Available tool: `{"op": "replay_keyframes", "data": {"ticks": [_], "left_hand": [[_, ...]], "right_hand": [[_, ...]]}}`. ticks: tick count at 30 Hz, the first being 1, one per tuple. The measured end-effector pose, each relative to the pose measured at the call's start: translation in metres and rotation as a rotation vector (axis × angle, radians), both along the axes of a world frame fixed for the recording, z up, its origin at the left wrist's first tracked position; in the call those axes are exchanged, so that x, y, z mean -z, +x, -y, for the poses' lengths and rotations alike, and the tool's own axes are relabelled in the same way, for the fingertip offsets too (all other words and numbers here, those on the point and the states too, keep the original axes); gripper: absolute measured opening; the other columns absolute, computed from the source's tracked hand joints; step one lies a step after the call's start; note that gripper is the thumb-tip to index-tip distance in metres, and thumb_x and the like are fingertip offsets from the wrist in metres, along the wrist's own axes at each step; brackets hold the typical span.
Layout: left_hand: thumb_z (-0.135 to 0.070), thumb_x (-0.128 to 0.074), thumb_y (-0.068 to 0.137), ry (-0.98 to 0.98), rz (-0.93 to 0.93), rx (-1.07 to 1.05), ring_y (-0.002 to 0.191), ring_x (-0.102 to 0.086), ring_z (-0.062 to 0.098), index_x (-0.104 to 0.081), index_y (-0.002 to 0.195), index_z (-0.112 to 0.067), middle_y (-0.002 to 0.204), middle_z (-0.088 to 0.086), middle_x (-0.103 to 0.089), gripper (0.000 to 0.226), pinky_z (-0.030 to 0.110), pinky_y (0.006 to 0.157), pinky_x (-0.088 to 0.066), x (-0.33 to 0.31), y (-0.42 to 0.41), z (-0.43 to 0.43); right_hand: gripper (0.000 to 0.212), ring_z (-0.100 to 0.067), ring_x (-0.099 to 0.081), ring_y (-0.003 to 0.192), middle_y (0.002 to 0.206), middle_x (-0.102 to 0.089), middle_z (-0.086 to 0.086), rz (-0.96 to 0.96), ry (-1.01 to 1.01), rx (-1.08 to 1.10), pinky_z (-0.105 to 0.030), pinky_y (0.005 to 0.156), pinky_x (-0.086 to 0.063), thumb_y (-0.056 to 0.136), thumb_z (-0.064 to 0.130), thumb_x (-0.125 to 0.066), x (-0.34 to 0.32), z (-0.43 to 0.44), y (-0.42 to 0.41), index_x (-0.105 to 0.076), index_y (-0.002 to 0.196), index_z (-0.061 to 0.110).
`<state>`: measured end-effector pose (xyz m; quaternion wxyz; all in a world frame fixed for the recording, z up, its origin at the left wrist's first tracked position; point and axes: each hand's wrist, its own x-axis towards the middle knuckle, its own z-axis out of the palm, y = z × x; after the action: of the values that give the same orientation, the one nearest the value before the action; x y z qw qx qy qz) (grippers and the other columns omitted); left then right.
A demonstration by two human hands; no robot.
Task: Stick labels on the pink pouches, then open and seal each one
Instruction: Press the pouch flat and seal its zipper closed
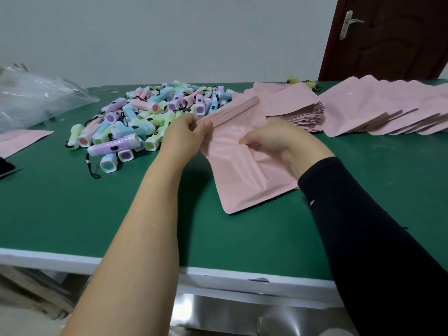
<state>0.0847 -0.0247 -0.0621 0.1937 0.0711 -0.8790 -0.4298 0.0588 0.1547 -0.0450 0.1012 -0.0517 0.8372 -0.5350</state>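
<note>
A pink pouch (244, 180) lies slanted on the green table (72, 209), its bottom corner toward me and its top strip raised. My left hand (186, 134) pinches that top edge near its left end. My right hand (274, 139) presses and grips the pouch's crumpled face to the right. No label shows on the side I see. More pink pouches lie behind: a fanned stack (293, 105) just beyond my right hand and an overlapping row (388, 110) stretching to the right edge.
A heap of pastel toy flashlights (145, 115) with black cords lies left of the pouch. A clear plastic bag (31, 98) sits far left, with another pink pouch (19, 139) and a dark object (4, 167) at the left edge. A brown door (392, 37) stands behind.
</note>
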Motion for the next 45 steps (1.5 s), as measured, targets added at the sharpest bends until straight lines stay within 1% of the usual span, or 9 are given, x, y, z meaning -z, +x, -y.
{"op": "replay_keyframes", "data": {"ticks": [5,9,13,20,26,33,39,42,45], "left_hand": [[-0.036,-0.054,0.099,0.016,0.014,-0.029,0.079,-0.058,0.031,-0.063,0.099,0.001,0.091,0.018,-0.068,0.038,0.036,0.075,-0.044,0.0,-0.002,0.0],[-0.043,-0.064,0.092,0.177,-0.061,-0.049,0.048,-0.034,0.007,-0.061,0.079,-0.004,0.064,0.001,-0.048,0.041,0.028,0.056,-0.029,-0.002,0.002,0.002],[-0.041,-0.068,0.09,0.339,-0.111,0.007,0.068,-0.041,0.014,-0.064,0.089,-0.002,0.08,0.009,-0.051,0.039,0.029,0.068,-0.035,-0.003,0.004,0.001],[-0.045,-0.063,0.093,0.543,-0.222,-0.095,0.073,-0.055,0.002,-0.058,0.082,-0.019,0.079,-0.01,-0.059,0.028,0.022,0.073,-0.045,-0.004,0.002,-0.003],[-0.027,-0.059,0.09,0.049,-0.557,0.037,0.1,-0.051,-0.015,-0.065,0.115,-0.023,0.107,-0.028,-0.058,0.027,0.009,0.092,-0.038,-0.009,0.006,-0.025],[-0.08,-0.045,0.063,-0.235,-0.14,0.243,0.147,-0.02,0.024,-0.023,0.155,-0.026,0.155,0.009,-0.029,0.109,0.054,0.115,-0.025,-0.005,0.007,-0.04],[-0.03,-0.057,0.093,0.055,-0.215,0.298,0.142,-0.033,0.008,-0.026,0.155,-0.017,0.157,0.003,-0.035,0.071,0.036,0.115,-0.034,-0.006,0.008,-0.04],[-0.012,-0.047,0.1,0.642,-0.361,0.191,0.085,-0.065,-0.001,-0.063,0.116,-0.013,0.098,-0.007,-0.074,0.023,0.017,0.074,-0.052,-0.015,0.009,-0.033],[-0.023,-0.06,0.092,0.917,-0.319,0.271,0.085,-0.071,0.013,-0.063,0.106,-0.015,0.092,-0.003,-0.075,0.017,0.027,0.074,-0.055,-0.016,0.006,-0.006]], "right_hand": [[0.012,-0.012,-0.061,0.059,0.067,-0.065,0.003,0.021,-0.038,-0.007,-0.023,0.058,-0.049,0.08,0.008,-0.075,-0.002,-0.005,0.001,-0.065,0.077,0.015],[0.042,-0.007,-0.063,0.049,0.077,-0.062,-0.006,0.075,-0.277,-0.004,-0.013,0.045,-0.047,0.082,-0.005,-0.069,-0.005,-0.008,0.0,-0.052,0.119,0.004],[0.059,-0.006,-0.064,0.053,0.079,-0.066,-0.006,0.086,-0.274,-0.033,-0.016,0.052,-0.051,0.081,-0.001,-0.071,-0.003,-0.013,-0.004,-0.045,0.135,-0.008],[0.017,-0.012,-0.067,0.062,0.085,-0.069,-0.009,0.021,-0.414,0.043,-0.025,0.065,-0.059,0.087,0.0,-0.067,-0.006,-0.01,-0.006,-0.061,0.102,0.0],[0.028,-0.021,-0.074,0.074,0.083,-0.076,-0.005,0.05,-0.956,0.146,-0.041,0.075,-0.06,0.103,0.029,-0.045,-0.017,-0.005,-0.011,-0.064,0.101,0.008],[0.069,-0.032,-0.067,0.108,0.12,-0.069,-0.013,0.229,-1.019,-0.146,-0.049,0.101,-0.048,0.099,0.061,-0.023,-0.012,0.01,-0.004,-0.056,0.131,0.009],[0.093,-0.03,-0.056,0.122,0.133,-0.059,-0.015,0.231,-1.061,-0.429,-0.048,0.104,-0.045,0.084,0.082,-0.019,-0.006,0.008,-0.003,-0.057,0.135,0.015],[0.073,-0.019,-0.062,0.115,0.123,-0.067,-0.003,0.164,-0.974,-0.343,-0.041,0.088,-0.052,0.09,0.074,-0.027,-0.008,0.006,-0.005,-0.067,0.121,0.02],[0.031,-0.009,-0.064,0.105,0.115,-0.068,0.006,-0.01,-0.727,-0.063,-0.036,0.09,-0.049,0.094,0.052,-0.053,-0.004,0.006,-0.009,-0.067,0.108,0.028]]}}
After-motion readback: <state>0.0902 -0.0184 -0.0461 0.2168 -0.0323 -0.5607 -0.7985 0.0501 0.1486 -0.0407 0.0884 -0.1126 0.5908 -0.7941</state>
